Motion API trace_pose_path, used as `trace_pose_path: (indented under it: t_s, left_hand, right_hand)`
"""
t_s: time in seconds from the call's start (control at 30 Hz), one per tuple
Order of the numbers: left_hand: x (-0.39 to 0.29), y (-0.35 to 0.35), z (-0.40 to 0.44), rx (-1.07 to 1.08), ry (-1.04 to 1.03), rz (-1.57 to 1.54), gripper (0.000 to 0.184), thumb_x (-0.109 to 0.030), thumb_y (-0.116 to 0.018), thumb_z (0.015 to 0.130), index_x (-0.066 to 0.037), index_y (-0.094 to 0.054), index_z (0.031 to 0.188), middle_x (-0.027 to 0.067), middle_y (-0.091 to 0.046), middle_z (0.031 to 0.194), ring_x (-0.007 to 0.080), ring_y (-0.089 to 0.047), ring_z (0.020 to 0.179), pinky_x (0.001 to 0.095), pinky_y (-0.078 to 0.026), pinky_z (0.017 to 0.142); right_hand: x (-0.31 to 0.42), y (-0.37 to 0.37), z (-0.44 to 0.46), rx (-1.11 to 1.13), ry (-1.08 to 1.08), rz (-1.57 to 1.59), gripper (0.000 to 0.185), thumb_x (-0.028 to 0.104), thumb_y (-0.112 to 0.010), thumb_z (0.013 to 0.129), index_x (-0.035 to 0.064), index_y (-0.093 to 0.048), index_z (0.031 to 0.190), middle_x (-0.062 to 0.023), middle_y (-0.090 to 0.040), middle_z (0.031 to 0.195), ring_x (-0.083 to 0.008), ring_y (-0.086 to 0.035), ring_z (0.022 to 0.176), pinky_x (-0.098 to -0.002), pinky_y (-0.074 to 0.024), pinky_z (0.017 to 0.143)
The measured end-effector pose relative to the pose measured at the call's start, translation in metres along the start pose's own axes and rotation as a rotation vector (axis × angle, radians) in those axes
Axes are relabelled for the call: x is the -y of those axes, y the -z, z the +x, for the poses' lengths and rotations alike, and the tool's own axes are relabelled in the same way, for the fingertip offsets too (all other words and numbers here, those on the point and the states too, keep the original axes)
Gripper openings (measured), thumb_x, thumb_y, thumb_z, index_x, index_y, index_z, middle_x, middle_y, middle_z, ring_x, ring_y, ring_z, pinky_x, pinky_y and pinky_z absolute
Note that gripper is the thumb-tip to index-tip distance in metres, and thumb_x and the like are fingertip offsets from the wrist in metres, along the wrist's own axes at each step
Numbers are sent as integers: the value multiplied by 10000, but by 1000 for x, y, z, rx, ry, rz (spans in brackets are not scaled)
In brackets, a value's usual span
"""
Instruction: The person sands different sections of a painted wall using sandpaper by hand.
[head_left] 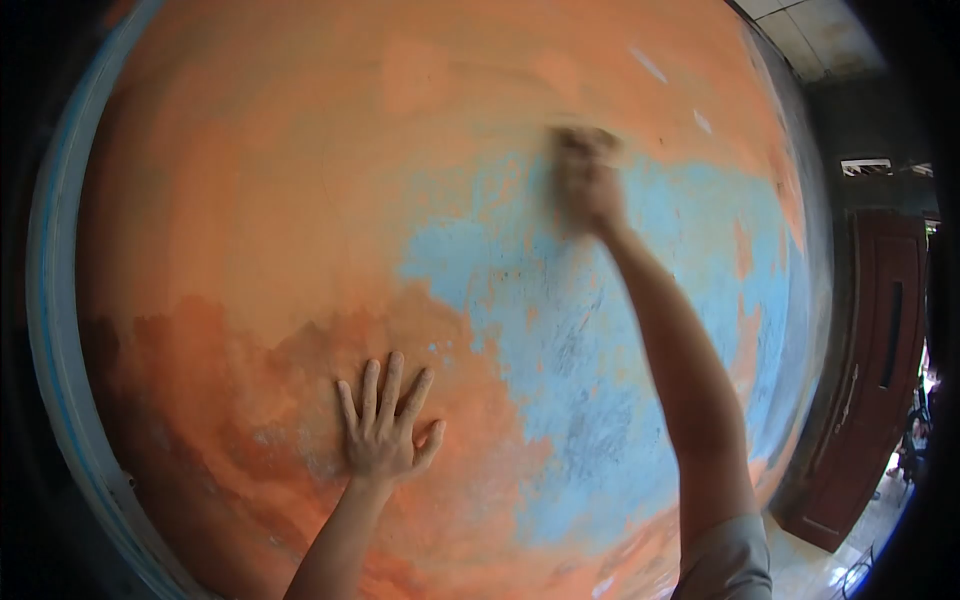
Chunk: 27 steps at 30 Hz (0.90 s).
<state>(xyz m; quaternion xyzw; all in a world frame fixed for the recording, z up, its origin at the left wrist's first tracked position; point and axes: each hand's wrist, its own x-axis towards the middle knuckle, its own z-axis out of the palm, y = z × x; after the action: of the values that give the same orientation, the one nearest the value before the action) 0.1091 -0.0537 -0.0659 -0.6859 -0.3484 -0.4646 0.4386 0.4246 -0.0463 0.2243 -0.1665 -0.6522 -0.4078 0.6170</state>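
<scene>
Touching the patchy wall (260, 200): spread left hand (384, 432) (right hand (592, 188) blurred, higher)

No legible text or numbers.

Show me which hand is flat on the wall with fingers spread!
The left hand, lower down on the orange paint. The right hand is blurred, higher up, by the blue patch.

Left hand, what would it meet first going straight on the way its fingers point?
Just more orange wall: the left hand appears flat against it, and the way up looks free of objects, though depth is unclear.
</scene>
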Motion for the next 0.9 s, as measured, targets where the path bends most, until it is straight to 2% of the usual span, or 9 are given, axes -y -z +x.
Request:
trace_pose_path:
  t_s: [0.1, 0.17, 0.23, 0.33, 0.43, 0.57, 0.7, 0.83, 0.9]
  left_hand:
    - [-1, -4, 3, -49, 9, 25, 656, -520, -513, 890, -215, -433, 1465, 166, -314, 1552, 413, -256, 1433, 693, -88, 1126]
    - [-9, -3, 0, -55, 24, -6, 654, -518, -517, 888, -209, -441, 1459, 166, -311, 1553, 412, -252, 1434, 693, -86, 1127]
    - [-6, 0, 3, -31, 33, 31, 654, -520, -520, 885, -209, -446, 1455, 171, -314, 1550, 417, -255, 1432, 695, -90, 1124]
    - [3, 0, 0, 2, -9, 20, 656, -522, -518, 887, -206, -443, 1457, 176, -312, 1549, 422, -253, 1431, 697, -88, 1123]
    - [3, 2, 0, 15, 10, 54, 623, -559, -420, 931, -280, -397, 1487, 111, -347, 1548, 372, -307, 1420, 678, -128, 1132]
    - [-2, -1, 3, -49, 30, 94, 631, -561, -420, 930, -275, -392, 1491, 120, -347, 1546, 379, -307, 1418, 681, -127, 1130]
    - [-8, 8, 6, -9, 61, 44, 615, -545, -443, 926, -266, -422, 1474, 126, -350, 1543, 388, -301, 1419, 686, -121, 1127]
    - [3, 8, 4, 15, -10, 14, 647, -483, -536, 879, -162, -467, 1437, 195, -299, 1550, 420, -214, 1445, 685, -67, 1131]
    - [3, 5, 5, -3, -23, 36, 641, -488, -527, 885, -161, -472, 1434, 197, -297, 1551, 421, -219, 1443, 682, -67, 1133]
  right_hand:
    - [-67, 69, -10, -60, -474, -469, 335, 245, -448, 950, 54, -609, 1173, -175, -629, 1093, -345, -619, 957, -446, -494, 839]
    - [-33, 34, 9, -225, -509, -349, 336, 235, -512, 895, 47, -612, 1154, -193, -607, 1122, -385, -589, 996, -464, -474, 877]
    - [12, -23, 15, -179, -290, -50, 371, 212, -557, 813, 64, -617, 1148, -176, -581, 1180, -377, -510, 1123, -462, -397, 992]
    - [64, -94, -3, 25, 203, -344, 456, 199, -531, 853, 45, -546, 1282, -217, -529, 1326, -368, -436, 1294, -415, -312, 1126]
    - [18, -30, 0, 120, 73, 41, 371, 118, -500, 895, 46, -563, 1253, -140, -570, 1225, -284, -510, 1176, -384, -372, 1053]
    - [-89, 100, -22, -188, -429, -345, 339, 196, -444, 964, 75, -593, 1244, -132, -697, 1024, -247, -662, 882, -361, -512, 790]
    - [-28, 25, 13, -207, -367, -196, 320, 177, -552, 843, 46, -621, 1128, -141, -632, 1049, -326, -599, 978, -421, -472, 881]
    - [50, -77, -2, 22, 281, -383, 495, 189, -558, 821, 67, -561, 1301, -166, -546, 1328, -317, -469, 1249, -413, -328, 1093]
    - [8, -35, -11, 69, 145, -186, 491, 178, -533, 853, 59, -534, 1330, -155, -544, 1346, -308, -492, 1236, -410, -353, 1073]
